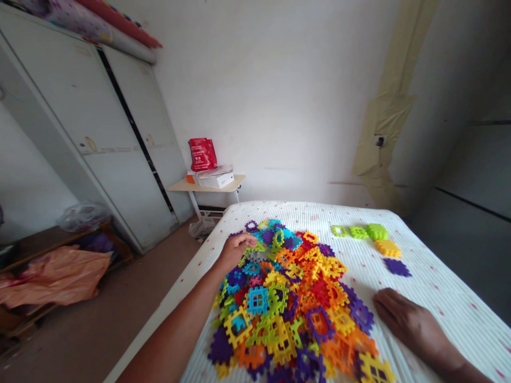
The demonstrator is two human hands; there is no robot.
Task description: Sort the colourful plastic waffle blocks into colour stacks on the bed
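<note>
My left hand (238, 249) reaches over the far left part of a large heap of colourful plastic interlocking tiles (275, 298). Its fingers are bent and pinched together near some green tiles; whatever lies between the fingertips is too small to make out. My right hand (411, 322) rests on the bed sheet to the right of the heap, its fingers curled in and close together, with no tile showing in it. Beyond it, a purple tile (397, 267), yellow tiles (388, 248) and a stack of green tiles (377, 231) form a short line. Two green pieces, a windowed tile (358, 232) and an open-frame tile (339, 231), lie left of the stack.
The tiles lie on a white ribbed sheet (443, 303) with small red marks. Past the bed's far left corner, a small table (179, 186) carries a red bag (202, 154) and a white box (219, 181). A grey cabinet (99, 127) stands at left.
</note>
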